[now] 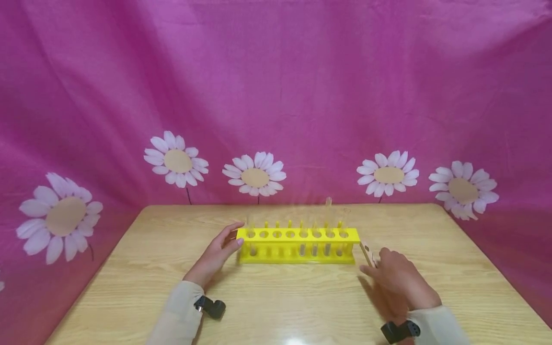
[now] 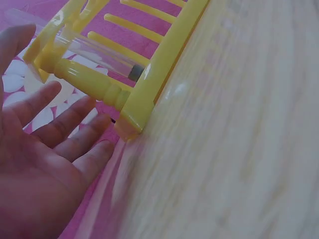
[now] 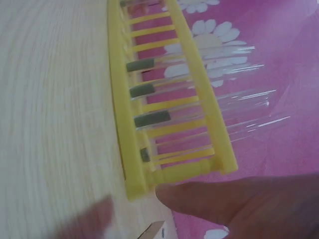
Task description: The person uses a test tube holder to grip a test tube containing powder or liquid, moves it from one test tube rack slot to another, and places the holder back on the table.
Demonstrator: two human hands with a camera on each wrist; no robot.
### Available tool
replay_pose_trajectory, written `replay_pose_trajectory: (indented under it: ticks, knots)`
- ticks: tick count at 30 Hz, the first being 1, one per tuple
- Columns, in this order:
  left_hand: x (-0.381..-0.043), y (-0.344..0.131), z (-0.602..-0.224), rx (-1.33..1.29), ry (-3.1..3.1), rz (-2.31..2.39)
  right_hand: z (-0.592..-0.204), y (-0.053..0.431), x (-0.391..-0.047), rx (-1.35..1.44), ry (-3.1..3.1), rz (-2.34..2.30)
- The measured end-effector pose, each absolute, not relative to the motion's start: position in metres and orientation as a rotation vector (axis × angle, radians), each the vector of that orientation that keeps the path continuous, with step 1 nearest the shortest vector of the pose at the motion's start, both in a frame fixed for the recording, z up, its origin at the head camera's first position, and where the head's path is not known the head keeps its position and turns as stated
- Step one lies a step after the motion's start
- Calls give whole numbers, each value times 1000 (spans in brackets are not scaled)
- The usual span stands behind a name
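A yellow test tube rack (image 1: 276,241) stands upright on the wooden table. One clear test tube (image 2: 107,56) is in its leftmost hole, and several more fill the right-hand holes. Grey-green matter lies at the bottom of the test tubes (image 3: 152,118); one tube rises higher than the others. My left hand (image 1: 218,250) is at the rack's left end, its fingers loosely spread around that end in the left wrist view. Beyond the right end, my right hand (image 1: 398,274) grips a wooden test tube clamp (image 1: 367,254), whose tip points toward the rack. Only a bit of the clamp shows in the right wrist view.
The wooden table (image 1: 276,292) reaches back to a pink curtain (image 1: 293,96) printed with large white daisies. Dark wrist cameras sit on both pale sleeves.
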State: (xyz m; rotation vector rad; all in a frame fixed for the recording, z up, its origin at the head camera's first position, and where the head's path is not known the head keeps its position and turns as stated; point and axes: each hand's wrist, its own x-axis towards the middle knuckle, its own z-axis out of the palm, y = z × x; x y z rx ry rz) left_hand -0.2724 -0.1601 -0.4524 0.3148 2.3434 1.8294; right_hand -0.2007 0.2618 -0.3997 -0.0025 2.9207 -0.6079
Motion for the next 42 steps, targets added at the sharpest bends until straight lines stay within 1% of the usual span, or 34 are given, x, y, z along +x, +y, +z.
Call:
replay_pose_trajectory:
  ticks: [5, 13, 16, 25, 34, 42]
  knots:
    - [-274, -158, -457, 340, 2289, 1900, -403, 264, -204, 79, 2885, -598]
    - [-271, -155, -465, 336, 2229, 1949, -410, 258, -202, 105, 2983, -620]
    - [-270, -155, -467, 339, 2221, 1950, -411, 255, -200, 163, 2971, -658]
    - [-270, -158, -466, 313, 2213, 1948, -413, 256, -201, 261, 2932, -663]
    - [-270, -157, -466, 287, 2208, 1949, -415, 260, -204, 203, 3058, -521]
    - [-271, -158, -468, 286, 2217, 1948, -414, 258, -205, 226, 3013, -508]
